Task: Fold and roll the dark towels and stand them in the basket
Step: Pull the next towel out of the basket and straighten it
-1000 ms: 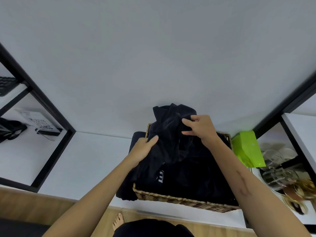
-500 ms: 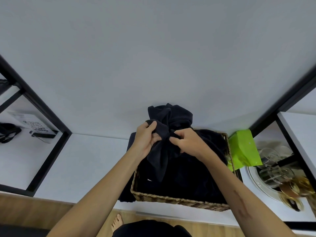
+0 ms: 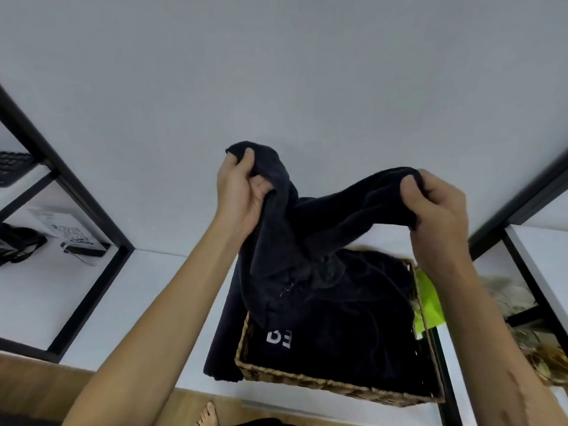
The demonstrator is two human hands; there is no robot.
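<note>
- Left hand (image 3: 238,192) fingers (image 3: 247,158) pinch one bunched end of the dark towel (image 3: 304,229); right hand (image 3: 436,207) fingers (image 3: 410,187) grip the other.
- Towel held above the basket (image 3: 322,384), long axis left-right, middle sagging, hiding the basket's far rim.
- More dark cloth (image 3: 338,339) fills the basket on the desk (image 3: 147,290).

Home: bare foot (image 3: 206,416), wicker basket (image 3: 307,381).
</note>
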